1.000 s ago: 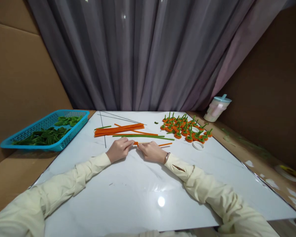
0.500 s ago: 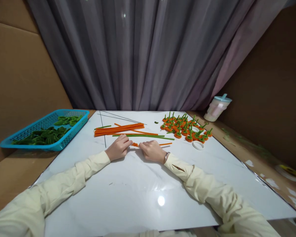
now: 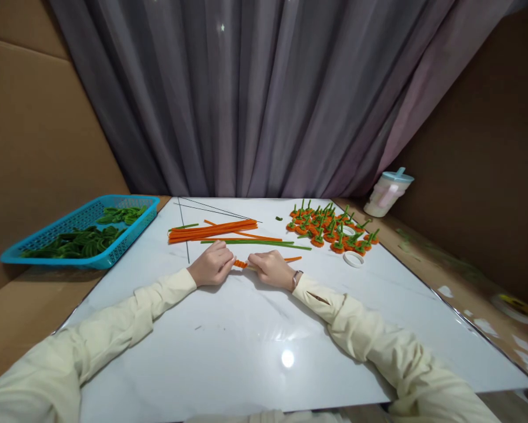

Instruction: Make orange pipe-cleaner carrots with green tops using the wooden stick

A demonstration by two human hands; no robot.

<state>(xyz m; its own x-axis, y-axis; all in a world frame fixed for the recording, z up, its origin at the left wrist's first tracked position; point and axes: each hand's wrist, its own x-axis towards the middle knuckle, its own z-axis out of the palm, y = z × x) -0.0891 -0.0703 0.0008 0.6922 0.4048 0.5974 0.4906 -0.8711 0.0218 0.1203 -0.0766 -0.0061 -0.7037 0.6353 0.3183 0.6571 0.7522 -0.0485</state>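
Observation:
Between my hands runs an orange pipe cleaner (image 3: 240, 264), wound in a short coil around what looks like a thin pale stick. My left hand (image 3: 211, 264) is closed at the coil's left end, fingers pinched together. Closed at the other side, my right hand (image 3: 271, 269) grips just right of the coil, and the loose orange tail sticks out beyond it. Just past my hands lie green pipe cleaners (image 3: 264, 242) and a bundle of orange pipe cleaners (image 3: 215, 230). Which fingers hold the stick is hard to see.
Several orange pipe-cleaner pieces with green stems (image 3: 321, 228) stand at the right, near a white ring (image 3: 353, 259). At the left sits a blue basket (image 3: 109, 258) of green pieces. A lidded cup (image 3: 386, 194) stands by the curtain (image 3: 246, 106). The white tabletop (image 3: 229, 370) spreads below.
The loose orange tail at the right has become shorter. The coil shows slightly lower and tilted, with a bit of pale stick visible beside it. Both hands stay nearly in place.

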